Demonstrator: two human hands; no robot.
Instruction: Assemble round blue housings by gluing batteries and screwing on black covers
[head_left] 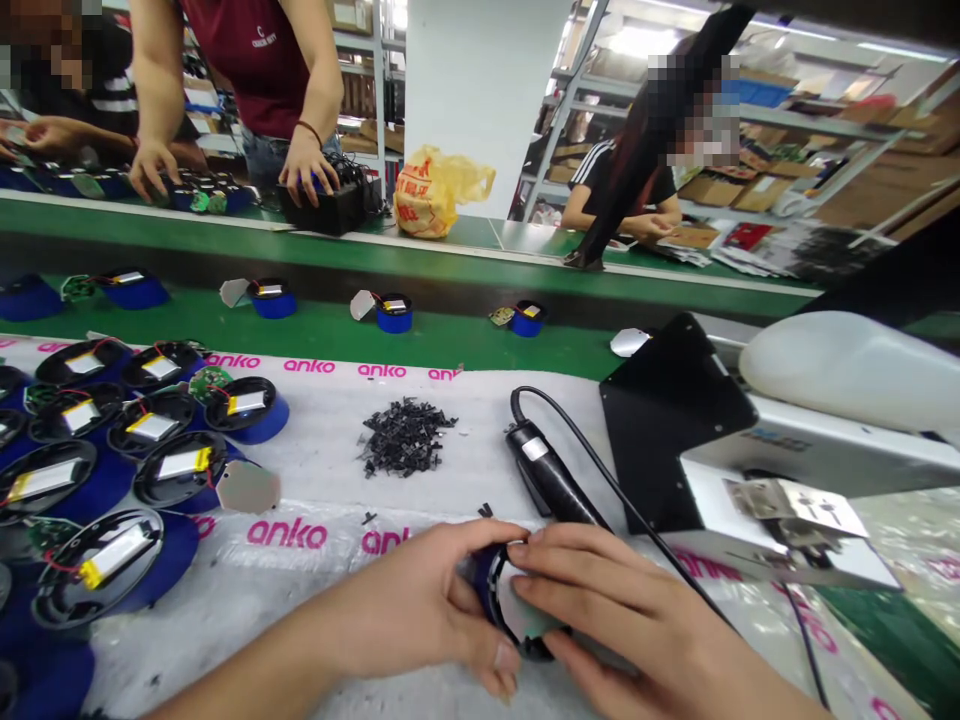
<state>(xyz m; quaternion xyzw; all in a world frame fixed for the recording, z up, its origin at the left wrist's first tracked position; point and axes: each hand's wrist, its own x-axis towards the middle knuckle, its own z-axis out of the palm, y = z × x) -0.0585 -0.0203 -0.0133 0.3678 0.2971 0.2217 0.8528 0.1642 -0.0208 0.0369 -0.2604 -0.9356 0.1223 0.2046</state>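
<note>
My left hand (431, 605) and my right hand (622, 620) meet low in the middle of the view, both closed around one round blue and black unit (495, 590) with a grey disc on its face. Most of the unit is hidden under my fingers. Left of my hands lie several open round blue units (154, 425), each showing a silver battery and wires. A heap of small black parts (405, 437) lies on the white sheet just beyond my hands. A black corded hand tool (551, 480) rests right behind my right hand.
A white machine with a black plate (667, 420) and a metal fixture (799, 505) stands at the right. A green conveyor (322, 330) carries several blue units. Across it, other people work; a yellow bag (431, 190) and a black box (330, 205) sit there.
</note>
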